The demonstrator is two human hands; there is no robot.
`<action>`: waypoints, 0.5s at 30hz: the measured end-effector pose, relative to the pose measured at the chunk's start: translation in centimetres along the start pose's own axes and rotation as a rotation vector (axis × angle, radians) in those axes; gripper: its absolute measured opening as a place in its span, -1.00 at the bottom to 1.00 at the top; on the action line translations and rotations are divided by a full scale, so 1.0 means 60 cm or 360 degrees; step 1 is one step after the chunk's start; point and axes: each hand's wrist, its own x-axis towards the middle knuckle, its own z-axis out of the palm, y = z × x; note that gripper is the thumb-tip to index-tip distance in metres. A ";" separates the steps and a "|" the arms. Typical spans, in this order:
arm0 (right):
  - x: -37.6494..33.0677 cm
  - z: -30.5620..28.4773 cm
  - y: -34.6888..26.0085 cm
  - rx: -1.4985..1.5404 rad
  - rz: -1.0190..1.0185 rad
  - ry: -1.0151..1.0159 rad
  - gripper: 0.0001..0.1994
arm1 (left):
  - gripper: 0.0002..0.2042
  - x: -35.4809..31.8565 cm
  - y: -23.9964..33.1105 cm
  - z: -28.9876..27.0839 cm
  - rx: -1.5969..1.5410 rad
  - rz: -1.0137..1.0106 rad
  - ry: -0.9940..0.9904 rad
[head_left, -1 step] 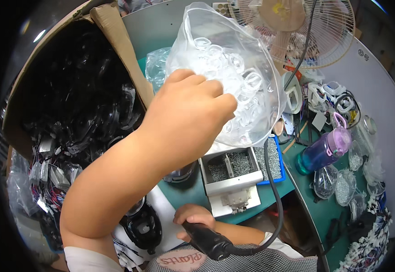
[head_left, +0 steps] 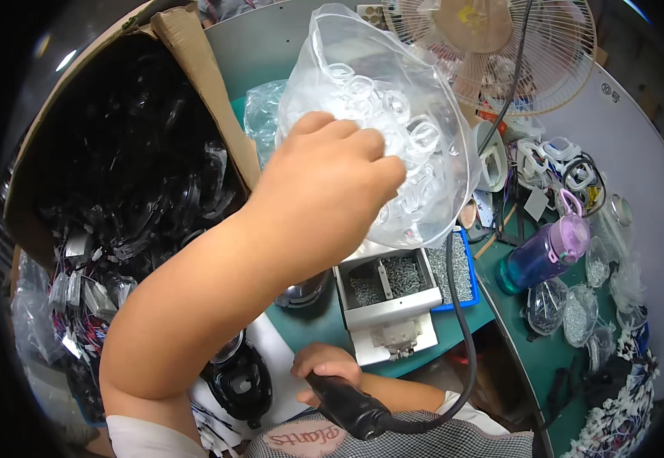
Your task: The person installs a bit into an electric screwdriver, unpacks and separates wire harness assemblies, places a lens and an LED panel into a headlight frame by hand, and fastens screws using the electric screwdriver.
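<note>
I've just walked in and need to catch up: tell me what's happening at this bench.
The person's left hand is over a clear plastic bag of transparent ring-shaped parts; whether it grips any is hidden. The right hand holds a black corded tool, low in the view. A glossy black housing lies left of the tool, and a metal box with small silvery pieces stands beyond the right hand.

The left hand [head_left: 333, 185] sits slightly farther right over the clear plastic bag [head_left: 347, 38] than in the earlier picture, and its knuckles have risen a touch. They now cover a little more of the clear plastic rings [head_left: 397, 107] near the bag's middle. The wrist and forearm [head_left: 194, 305] follow the same small shift, and the elbow has drifted very slightly left, toward the lower corner.
</note>
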 end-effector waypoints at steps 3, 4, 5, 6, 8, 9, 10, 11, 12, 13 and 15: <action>-0.007 0.004 0.004 0.0012 -0.0025 0.0022 -0.38 | -0.83 0.028 0.002 0.020 0.0168 0.0268 -0.0139; -0.006 0.004 0.004 0.0011 -0.0024 0.0022 -0.38 | -0.83 0.035 0.002 0.028 0.0166 0.0269 -0.0138; -0.004 0.004 0.004 0.0010 -0.0023 -0.0001 -0.38 | -0.78 0.042 0.001 0.038 0.0187 0.0297 -0.0250; -0.004 0.002 0.004 0.0004 -0.0019 -0.0022 -0.38 | -0.72 0.052 0.004 0.041 0.0202 0.0329 -0.0361; -0.006 0.001 0.004 0.0001 -0.0007 -0.0023 -0.38 | -0.65 0.068 0.009 0.045 0.0185 0.0255 -0.0638; -0.006 0.001 0.005 0.0003 0.0001 -0.0024 -0.38 | -0.67 0.073 0.011 0.046 0.0175 0.0249 -0.0721; -0.006 0.000 0.005 0.0001 0.0003 -0.0021 -0.38 | -0.68 0.078 0.011 0.046 0.0165 0.0241 -0.0804; -0.006 -0.001 0.004 -0.0002 0.0010 -0.0029 -0.39 | -0.68 0.082 0.008 0.044 0.0162 0.0242 -0.0806; -0.005 -0.002 0.004 -0.0006 0.0015 -0.0034 -0.40 | -0.69 0.088 0.005 0.040 0.0119 0.0216 -0.0875; -0.005 -0.002 0.005 -0.0009 0.0018 -0.0029 -0.40 | -0.69 0.091 0.004 0.038 0.0075 0.0190 -0.0944; -0.006 -0.001 0.008 0.0043 0.0009 -0.0018 -0.43 | -0.71 0.088 0.003 0.041 0.0044 0.0185 -0.0916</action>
